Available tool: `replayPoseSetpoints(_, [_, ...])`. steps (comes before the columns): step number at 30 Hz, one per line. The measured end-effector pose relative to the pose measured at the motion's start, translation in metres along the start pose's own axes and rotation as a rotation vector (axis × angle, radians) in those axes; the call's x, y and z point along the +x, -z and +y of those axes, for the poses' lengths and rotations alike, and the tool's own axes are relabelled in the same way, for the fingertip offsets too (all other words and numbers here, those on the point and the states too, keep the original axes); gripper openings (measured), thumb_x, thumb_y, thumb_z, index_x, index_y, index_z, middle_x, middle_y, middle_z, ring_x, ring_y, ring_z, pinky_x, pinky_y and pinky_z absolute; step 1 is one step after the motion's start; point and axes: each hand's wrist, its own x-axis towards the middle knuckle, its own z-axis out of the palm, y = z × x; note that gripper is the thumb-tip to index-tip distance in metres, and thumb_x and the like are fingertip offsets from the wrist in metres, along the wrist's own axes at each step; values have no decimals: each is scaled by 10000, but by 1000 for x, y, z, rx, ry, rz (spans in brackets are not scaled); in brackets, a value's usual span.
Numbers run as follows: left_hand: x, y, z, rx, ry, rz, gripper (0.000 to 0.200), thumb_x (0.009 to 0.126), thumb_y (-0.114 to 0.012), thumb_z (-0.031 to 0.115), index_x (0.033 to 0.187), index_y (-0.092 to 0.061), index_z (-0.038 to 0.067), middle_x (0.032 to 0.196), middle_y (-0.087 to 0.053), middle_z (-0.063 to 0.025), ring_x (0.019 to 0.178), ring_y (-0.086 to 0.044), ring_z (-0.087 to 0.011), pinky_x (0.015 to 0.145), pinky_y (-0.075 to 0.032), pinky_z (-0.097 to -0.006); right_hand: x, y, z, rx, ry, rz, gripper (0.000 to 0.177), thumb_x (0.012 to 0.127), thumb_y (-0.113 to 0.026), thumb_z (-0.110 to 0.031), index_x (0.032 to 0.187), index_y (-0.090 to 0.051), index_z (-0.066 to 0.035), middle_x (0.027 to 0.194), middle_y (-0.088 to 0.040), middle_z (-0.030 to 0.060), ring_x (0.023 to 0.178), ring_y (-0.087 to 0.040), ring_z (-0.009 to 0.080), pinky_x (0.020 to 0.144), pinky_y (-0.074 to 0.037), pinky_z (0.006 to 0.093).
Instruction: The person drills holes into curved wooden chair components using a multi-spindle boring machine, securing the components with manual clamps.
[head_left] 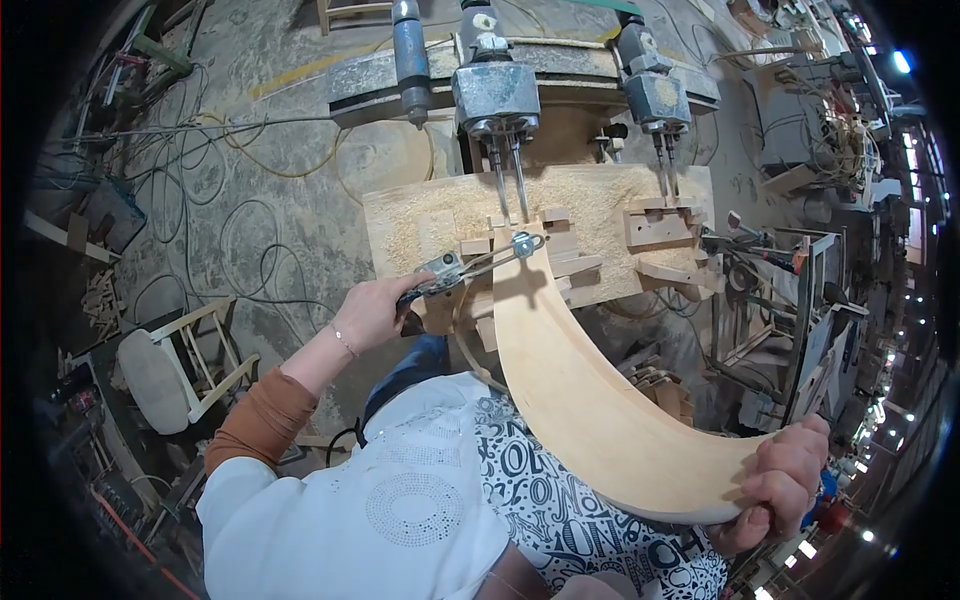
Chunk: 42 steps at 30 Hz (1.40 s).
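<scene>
One curved panel [590, 400]: its far end is lying over the board [692, 185], below the drill [497, 95]; your left hand [368, 315] is gripping the clamp [442, 268], your right hand [785, 478] is clasping the near end.

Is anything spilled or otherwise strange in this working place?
Sawdust lies over the wooden board by the drill bits, perhaps ordinary waste. Loose cables loop untidily across the floor. The curved wooden piece shows no obvious damage.
</scene>
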Motion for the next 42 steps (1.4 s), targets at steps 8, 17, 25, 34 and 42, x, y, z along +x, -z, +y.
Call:
replayPoseSetpoints(8, [6, 4, -1, -35, -28, 30, 587, 804, -624, 0, 1359, -581, 187, 965, -688, -213, 889, -661, -414, 791, -532, -469, 9, -15, -1, -47, -28, 30, 252, 833, -496, -328, 738, -501, -95, 647, -466, 47, 584, -402, 199, 636, -300, 415])
replayPoseSetpoints(17, [4, 3, -1, -14, -21, 31, 611, 787, -638, -2, 1361, -586, 198, 935, -688, -204, 855, -666, -404, 761, -536, -465, 11, -14, -2, -55, -27, 38, 279, 867, -470, -346, 723, -494, -109, 627, -443, 32, 573, -394, 187, 625, -288, 411])
replayPoseSetpoints(25, [4, 6, 0, -7, 2, -9, 633, 775, -652, 4, 1370, -583, 207, 938, -688, -204, 844, -664, -406, 750, -539, -455, 10, -4, 0, 10, 12, -63, 264, 840, -483, -329, 725, -497, -92, 607, -428, 50, 573, -396, 200, 627, -289, 415])
replayPoseSetpoints(34, [4, 7, -4, 5, 0, 24, 613, 782, -656, 37, 1356, -591, 243, 917, -693, -193, 834, -668, -399, 744, -539, -477, 9, -10, -5, -17, -6, 10, 257, 767, -478, -316, 722, -485, -63, 582, -413, 70, 542, -377, 194, 613, -292, 419])
replayPoseSetpoints(42, [6, 9, -6, 15, -28, 10, 582, 798, -664, 67, 1350, -592, 234, 911, -698, -173, 824, -675, -382, 744, -540, -473, 6, -10, -6, -38, -16, 35, 257, 776, -472, -331, 713, -471, -82, 569, -404, 69, 535, -376, 202, 631, -304, 429])
